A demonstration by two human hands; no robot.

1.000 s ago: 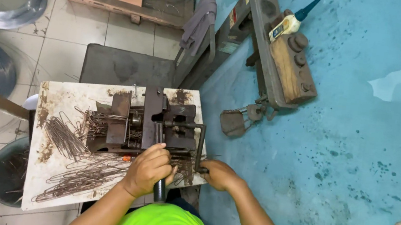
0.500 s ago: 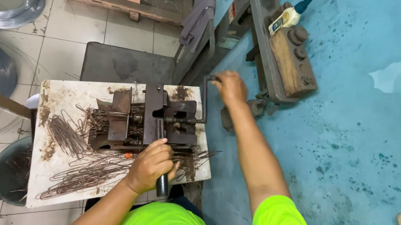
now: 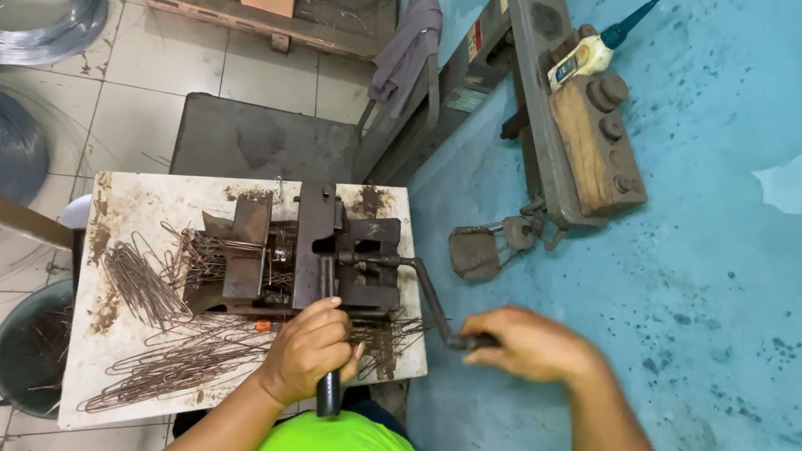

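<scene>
A rusty metal bending jig (image 3: pixel 301 260) is fixed on a stained white board (image 3: pixel 137 200). My left hand (image 3: pixel 308 349) grips the black lever handle (image 3: pixel 328 394) that sticks out from the jig's near side. My right hand (image 3: pixel 524 342) holds the end of the crank arm (image 3: pixel 428 301), which reaches from the jig's right side down past the board's edge. Bent brown wire pieces (image 3: pixel 174 361) lie in piles on the board, left of and below the jig.
A dark bucket (image 3: pixel 29 354) holding bent wires stands under the board's left side. Coils of grey wire (image 3: pixel 13 5) lie on the tiled floor at left. A heavy bench machine (image 3: pixel 573 124) with a bottle on top leans by the blue wall at right.
My right hand has swung the crank from its far position beside the jig down and to the right. My left hand has stayed on the lever handle.
</scene>
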